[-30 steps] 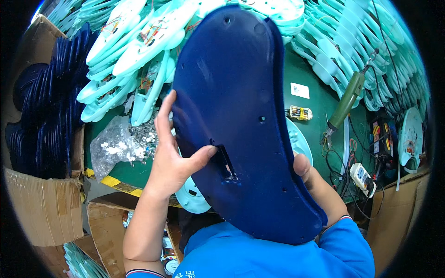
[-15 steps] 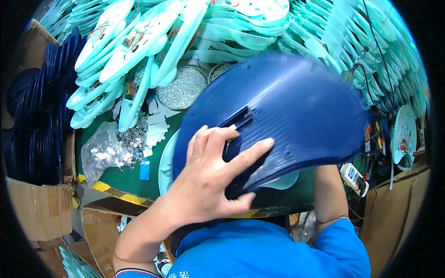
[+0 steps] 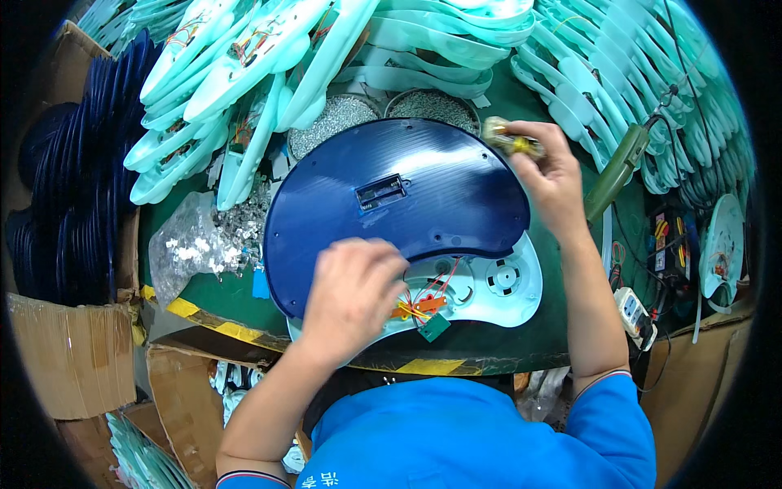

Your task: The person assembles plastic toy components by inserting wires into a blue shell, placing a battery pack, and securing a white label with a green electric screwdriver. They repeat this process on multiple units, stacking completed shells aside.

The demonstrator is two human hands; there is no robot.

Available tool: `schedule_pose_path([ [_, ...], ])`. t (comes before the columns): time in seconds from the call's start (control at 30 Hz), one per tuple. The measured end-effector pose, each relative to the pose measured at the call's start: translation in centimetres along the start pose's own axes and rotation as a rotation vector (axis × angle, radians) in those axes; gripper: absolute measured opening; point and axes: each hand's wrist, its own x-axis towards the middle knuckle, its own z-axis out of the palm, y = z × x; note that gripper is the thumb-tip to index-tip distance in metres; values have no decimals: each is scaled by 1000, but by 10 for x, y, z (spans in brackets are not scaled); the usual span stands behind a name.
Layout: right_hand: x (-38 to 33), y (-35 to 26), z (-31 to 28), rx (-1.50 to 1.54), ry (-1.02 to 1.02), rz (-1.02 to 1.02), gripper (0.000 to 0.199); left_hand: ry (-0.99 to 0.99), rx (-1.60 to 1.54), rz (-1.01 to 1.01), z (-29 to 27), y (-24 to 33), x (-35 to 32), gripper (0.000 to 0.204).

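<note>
While the right grip (image 3: pixel 554 175) pinches one bundle (image 3: pixel 507 138), left grip (image 3: pixel 350 293) — can't tell, one shell (image 3: pixel 456 191)

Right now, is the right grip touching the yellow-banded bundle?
Touching: the head view shows the right grip holding the bundle at its right end.

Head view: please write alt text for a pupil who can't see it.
A dark blue curved shell lies partly over a turquoise shell with exposed wires on a green table. The right hand holds a small yellow-banded bundle at the blue shell's upper right; the left hand, blurred, is over its lower left part. More turquoise shells are piled behind.
</note>
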Motion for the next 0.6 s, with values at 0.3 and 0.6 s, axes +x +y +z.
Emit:
schedule_pose_path([
  [0.3, 6, -20, 97, -1, -487, -196, 34, -278, -233, 96, 4, 12, 15, 23],
  [0.6, 5, -18, 102, -7, -418, -200, 32, -29, -185, 93, 16, 36, -2, 16],
])
